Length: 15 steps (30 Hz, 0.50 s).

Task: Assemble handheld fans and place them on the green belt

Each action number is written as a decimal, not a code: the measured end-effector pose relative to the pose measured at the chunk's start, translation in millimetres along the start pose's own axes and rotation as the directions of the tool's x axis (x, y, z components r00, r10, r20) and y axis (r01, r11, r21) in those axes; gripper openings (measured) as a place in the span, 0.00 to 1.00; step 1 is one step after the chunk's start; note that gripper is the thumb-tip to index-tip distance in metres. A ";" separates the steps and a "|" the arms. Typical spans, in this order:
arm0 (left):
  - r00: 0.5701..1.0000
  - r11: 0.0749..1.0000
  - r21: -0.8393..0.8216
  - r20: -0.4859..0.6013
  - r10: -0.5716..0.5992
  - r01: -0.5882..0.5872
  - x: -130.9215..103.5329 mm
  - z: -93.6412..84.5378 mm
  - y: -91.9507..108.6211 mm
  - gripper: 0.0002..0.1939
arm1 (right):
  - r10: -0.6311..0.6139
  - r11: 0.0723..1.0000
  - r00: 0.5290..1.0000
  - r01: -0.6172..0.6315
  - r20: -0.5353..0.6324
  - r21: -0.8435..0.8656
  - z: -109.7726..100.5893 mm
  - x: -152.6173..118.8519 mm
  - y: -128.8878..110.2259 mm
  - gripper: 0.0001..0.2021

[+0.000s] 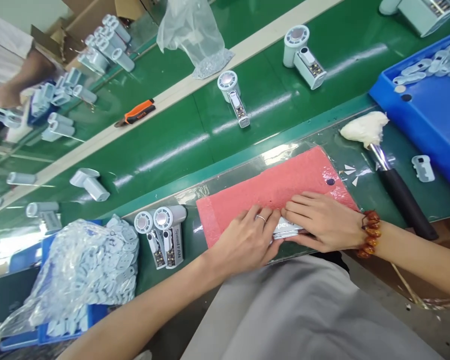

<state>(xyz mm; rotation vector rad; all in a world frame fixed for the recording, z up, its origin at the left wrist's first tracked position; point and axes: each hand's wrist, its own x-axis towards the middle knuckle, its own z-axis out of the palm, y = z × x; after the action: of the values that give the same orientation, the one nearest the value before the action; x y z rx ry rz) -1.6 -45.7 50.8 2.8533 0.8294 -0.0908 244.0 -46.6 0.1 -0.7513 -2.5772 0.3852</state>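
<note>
My left hand (pixel 249 235), with a ring on one finger, is closed on the left part of a light-blue handheld fan (pixel 286 229). My right hand (pixel 318 220), a beaded bracelet at its wrist, grips the same fan from the other side. Only a short stretch of the fan's body with printed letters shows between the hands; the rest is hidden under the fingers. It is held over the near part of a red mat (pixel 243 187). Left of the mat lie two handheld fans (pixel 170 235) side by side, their handles open with circuit boards showing.
A rubber-type mallet with a wrapped white head (pixel 365 127) lies at right, beside a blue tray (pixel 435 107) of small covers. More fans (pixel 232 97) rest on the green belt (pixel 180 145). Pliers (pixel 137 112) lie beyond; a bag of pale parts (pixel 108 260) stands left. Across sits another person (pixel 18 75).
</note>
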 end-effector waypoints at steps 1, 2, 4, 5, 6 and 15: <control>1.000 1.000 0.008 -0.006 -0.005 0.005 -0.4 0.6 0.7 0.28 | 0.016 1.000 1.000 -0.016 0.003 -0.026 -0.1 -0.3 -1.5 0.18; 1.000 1.000 0.021 -0.018 -0.005 0.005 -0.9 1.6 1.4 0.28 | 0.028 0.998 1.000 -0.028 0.001 -0.059 0.0 -0.8 -3.0 0.18; 0.999 0.999 0.050 -0.041 0.012 -0.010 -1.6 4.5 2.8 0.27 | 0.025 0.992 1.000 -0.026 -0.010 -0.124 0.9 -2.0 -5.6 0.19; 0.999 0.998 0.065 -0.046 0.025 -0.022 -1.8 6.0 3.3 0.25 | 0.015 0.989 1.000 -0.017 -0.015 -0.144 1.6 -2.6 -6.4 0.19; 0.998 0.996 0.078 -0.044 0.039 -0.036 -1.9 7.4 3.5 0.24 | 0.005 0.988 1.000 -0.008 -0.019 -0.154 2.4 -3.1 -6.9 0.19; 0.993 0.995 0.069 -0.093 0.072 -0.065 0.7 9.3 -0.3 0.21 | -0.070 0.993 0.994 0.062 -0.086 -0.097 5.1 -2.4 0.0 0.19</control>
<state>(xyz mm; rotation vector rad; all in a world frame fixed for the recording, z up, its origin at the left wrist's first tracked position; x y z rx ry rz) -1.2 -46.7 41.5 2.9654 0.7583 0.0274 243.4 -48.7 -5.1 -0.6966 -2.5429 0.2064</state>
